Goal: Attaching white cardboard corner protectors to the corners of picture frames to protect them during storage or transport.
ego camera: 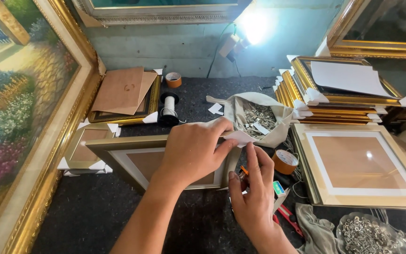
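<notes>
A gold picture frame (123,153) with a white mat and brown backing lies on the dark workbench in front of me. My left hand (193,150) rests over its right end and pinches a white paper corner protector (240,138) at the frame's top right corner. My right hand (254,193) is just below, fingers touching the same corner, with a small orange-handled tool (244,170) under its fingers.
A larger gold frame (360,164) lies at right, with a stack of corner-protected frames (339,96) behind it. A cloth bag of metal hangers (259,117), a tape roll (285,161), a thread spool (169,106), a bowl of metal rings (372,233), and a big painting (19,108) at left.
</notes>
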